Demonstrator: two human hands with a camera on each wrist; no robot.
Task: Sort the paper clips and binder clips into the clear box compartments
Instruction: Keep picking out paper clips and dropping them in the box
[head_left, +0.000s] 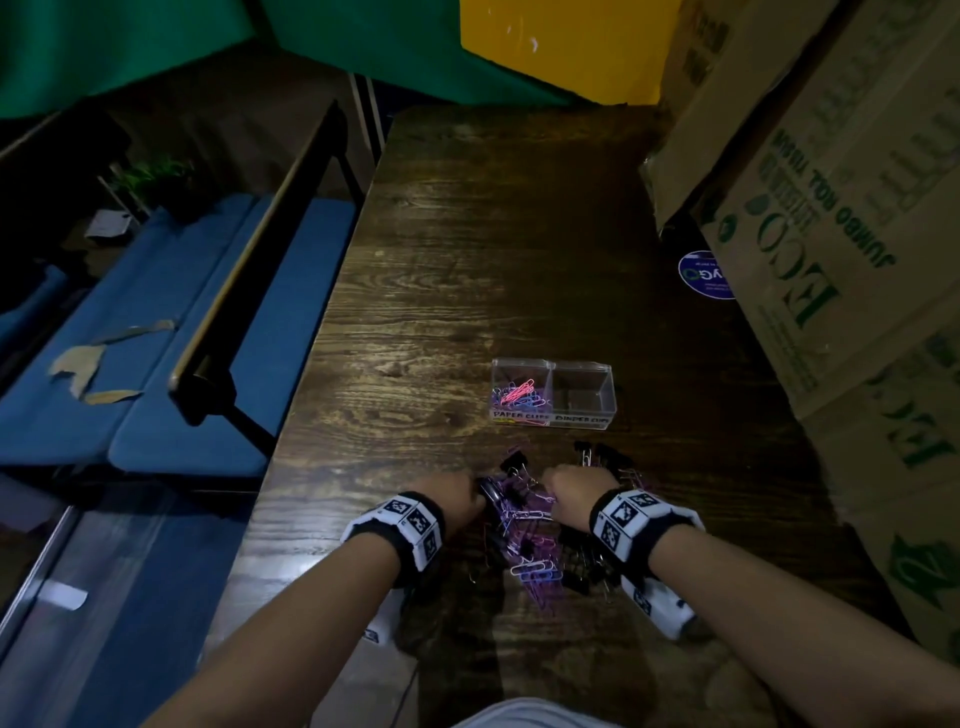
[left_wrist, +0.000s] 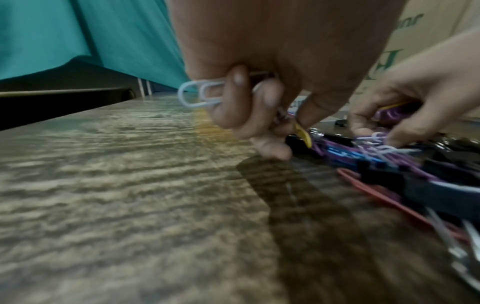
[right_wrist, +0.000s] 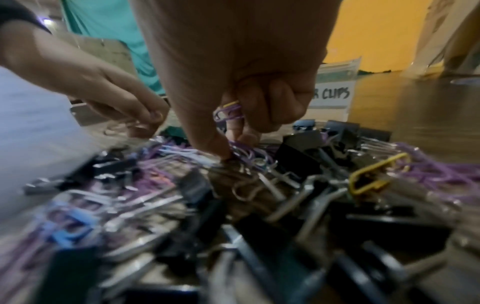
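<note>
A mixed pile of coloured paper clips and black binder clips (head_left: 535, 530) lies on the wooden table near me. My left hand (head_left: 457, 493) sits at the pile's left edge, its curled fingers holding several paper clips; a white paper clip (left_wrist: 200, 94) sticks out of the fist. My right hand (head_left: 571, 486) is over the pile's far side with purple and yellow paper clips (right_wrist: 230, 113) tucked in its curled fingers while thumb and forefinger reach into the heap. The clear box (head_left: 553, 395) stands beyond; its left compartment holds paper clips and its right one looks empty.
Large cardboard boxes (head_left: 831, 234) crowd the table's right side. A blue round sticker (head_left: 704, 275) lies by them. A blue bench (head_left: 182, 332) runs along the left, below the table edge. Bare wooden table (head_left: 467, 260) stretches beyond the clear box.
</note>
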